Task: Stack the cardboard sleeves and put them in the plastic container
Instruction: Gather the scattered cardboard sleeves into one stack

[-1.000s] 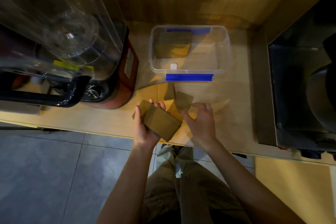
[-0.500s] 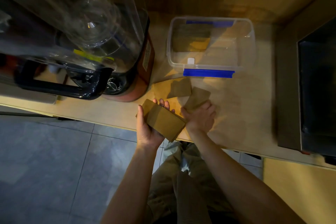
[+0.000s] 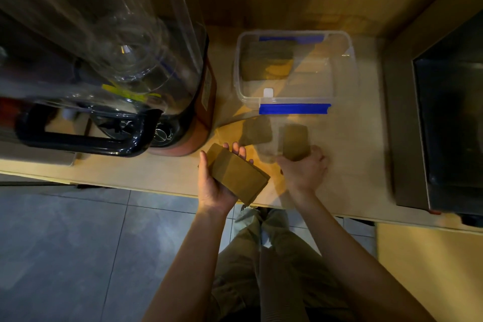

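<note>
Head view: left hand (image 3: 217,185) grips stacked sleeves (image 3: 239,176), right hand (image 3: 303,170) pinches one sleeve (image 3: 295,141) (blender (image 3: 104,60) crowds left).

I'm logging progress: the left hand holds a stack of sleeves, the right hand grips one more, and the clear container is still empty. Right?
Not quite. The plastic container already has sleeves in its back left corner, as the head view shows. The rest stands: the left hand holds the stack, and the right hand grips one sleeve.

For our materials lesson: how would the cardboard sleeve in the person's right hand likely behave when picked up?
The single sleeve looks flat and thin, so probably very light and slightly bendy. The right hand pinches it by one end and it stays straight, suggesting some stiffness. Being flat, it shouldn't roll.
</note>
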